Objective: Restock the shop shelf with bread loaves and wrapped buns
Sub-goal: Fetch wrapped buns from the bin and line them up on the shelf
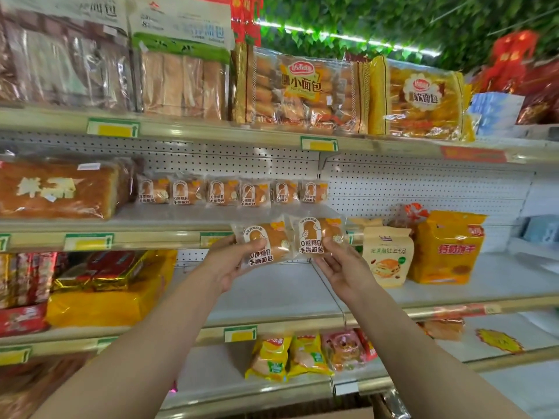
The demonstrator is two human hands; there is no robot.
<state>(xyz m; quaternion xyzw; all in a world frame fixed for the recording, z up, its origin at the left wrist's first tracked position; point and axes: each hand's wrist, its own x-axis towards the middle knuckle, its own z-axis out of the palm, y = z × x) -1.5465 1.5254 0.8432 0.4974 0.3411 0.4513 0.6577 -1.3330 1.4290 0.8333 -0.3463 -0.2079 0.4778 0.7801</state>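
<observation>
Here, counted as we see them:
Buns in our hands: two wrapped buns, side by side and touching, held up in front of the middle shelf edge [151,237].
Left hand [233,261]: our fingers are closed around the left bun [266,243], thumb across its label.
Right hand [341,267]: we pinch the lower edge of the right bun [320,234] between thumb and fingers, palm half open below it.
Buns on the middle shelf: six, the row of buns [233,192] standing upright against the pegboard back wall [393,182].
Loaf on the middle shelf: one large bagged loaf [57,189], just left of the row.
Top shelf [211,131]: four large bread bags that we can count; the two at left are blurred, one small-bread bag [302,89] and one yellow bag [423,101] stand at right.
Lower shelf [272,297]: bare under our hands; one cream pouch [387,255] and one orange bag [447,249] stand to the right.
</observation>
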